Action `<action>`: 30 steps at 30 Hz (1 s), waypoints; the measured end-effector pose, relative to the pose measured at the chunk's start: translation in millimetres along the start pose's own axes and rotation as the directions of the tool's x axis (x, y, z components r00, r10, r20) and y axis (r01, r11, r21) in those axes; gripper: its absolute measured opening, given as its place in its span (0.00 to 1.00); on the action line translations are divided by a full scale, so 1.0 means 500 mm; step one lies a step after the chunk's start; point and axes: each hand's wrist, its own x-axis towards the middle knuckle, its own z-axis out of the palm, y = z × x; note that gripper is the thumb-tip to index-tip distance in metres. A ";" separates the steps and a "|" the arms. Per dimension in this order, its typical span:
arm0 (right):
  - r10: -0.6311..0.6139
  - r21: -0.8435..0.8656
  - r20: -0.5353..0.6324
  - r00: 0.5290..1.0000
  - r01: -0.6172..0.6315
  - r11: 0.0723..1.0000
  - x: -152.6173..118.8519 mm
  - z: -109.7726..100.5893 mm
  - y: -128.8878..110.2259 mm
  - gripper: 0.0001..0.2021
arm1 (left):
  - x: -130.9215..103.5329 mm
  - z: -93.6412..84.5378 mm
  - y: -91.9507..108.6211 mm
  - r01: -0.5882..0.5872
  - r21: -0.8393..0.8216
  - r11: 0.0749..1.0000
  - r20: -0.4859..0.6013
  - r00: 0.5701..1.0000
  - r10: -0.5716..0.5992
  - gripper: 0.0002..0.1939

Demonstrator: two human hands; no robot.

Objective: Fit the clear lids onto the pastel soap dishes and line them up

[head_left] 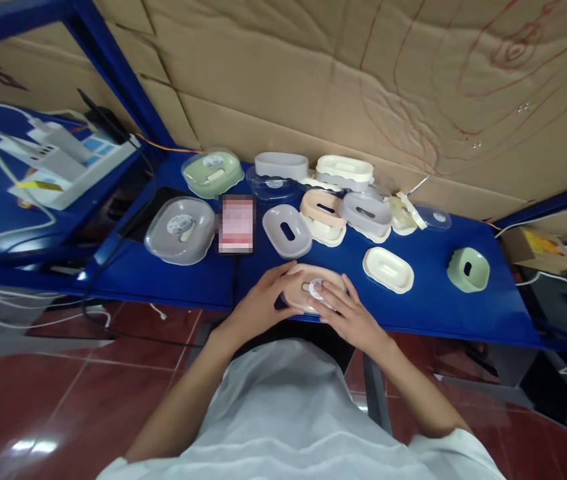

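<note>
A pink oval box [294,288] with a clear lid and a round white sticker lies at the table's front edge. My left hand [265,299] grips its left side, thumb and fingers around the rim. The fingers of my right hand [344,311] lie spread over the lid and sticker at the right. Just behind the box is a grey oval piece [276,233] with a dark slot. A cream oval tray [388,270] rests to the right, and a green slotted piece [469,270] stands farther right.
A lidded grey box [173,243], a lidded green box [218,175] and a phone with a blurred screen [236,225] are at the left. Several grey, cream and peach pieces [322,208] cluster behind. A power strip [78,170] with cables sits far left; cardboard [283,80] rises behind the table.
</note>
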 end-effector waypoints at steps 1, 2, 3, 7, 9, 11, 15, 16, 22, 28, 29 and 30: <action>0.016 0.015 -0.005 1.000 -0.016 1.000 0.000 0.001 0.003 0.25 | 0.001 0.000 0.000 -0.002 0.004 1.000 0.001 1.000 0.002 0.39; 0.033 0.029 -0.006 0.999 -0.033 0.999 0.001 0.002 0.006 0.25 | 0.001 -0.001 0.001 -0.001 0.006 1.000 0.002 1.000 0.001 0.41; 0.045 0.041 -0.006 0.999 -0.045 0.998 0.002 0.002 0.009 0.25 | 0.002 -0.001 0.001 0.001 0.007 1.000 0.007 1.000 -0.001 0.43; 0.049 0.039 0.021 0.999 -0.050 0.998 0.002 -0.001 0.012 0.26 | 0.004 -0.005 0.002 0.000 0.008 1.000 0.027 1.000 0.000 0.45; 0.030 0.022 0.031 0.999 -0.031 0.999 -0.001 -0.001 0.009 0.28 | 0.004 -0.005 0.001 -0.006 0.003 1.000 0.026 1.000 0.006 0.44; 0.014 0.010 0.026 1.000 -0.015 1.000 -0.004 0.001 0.005 0.28 | 0.003 -0.006 0.000 -0.004 0.000 1.000 0.022 1.000 0.004 0.43; 0.002 -0.005 0.023 1.000 -0.002 1.000 -0.008 0.006 0.004 0.29 | 0.003 -0.006 -0.001 0.014 -0.006 1.000 0.025 1.000 -0.014 0.42; 0.002 -0.006 0.028 1.000 -0.001 1.000 -0.007 0.006 0.005 0.29 | 0.003 -0.006 -0.001 0.018 -0.007 1.000 0.026 1.000 -0.018 0.43; -0.002 -0.003 0.024 1.000 0.002 1.000 0.003 0.001 0.009 0.28 | 0.002 -0.004 -0.002 0.025 -0.019 1.000 0.019 1.000 -0.025 0.45; -0.007 0.006 0.022 1.000 0.007 1.000 -0.001 0.002 0.007 0.28 | 0.000 -0.006 0.002 0.029 0.004 1.000 0.019 0.999 -0.030 0.44; -0.013 0.000 0.027 1.000 0.013 1.000 -0.002 0.002 0.007 0.28 | 0.000 -0.006 0.003 0.023 0.009 1.000 0.017 1.000 -0.023 0.44; -0.023 -0.007 0.030 0.999 0.024 1.000 -0.003 0.003 0.006 0.28 | 0.000 -0.007 0.004 0.009 0.015 1.000 0.015 1.000 -0.010 0.43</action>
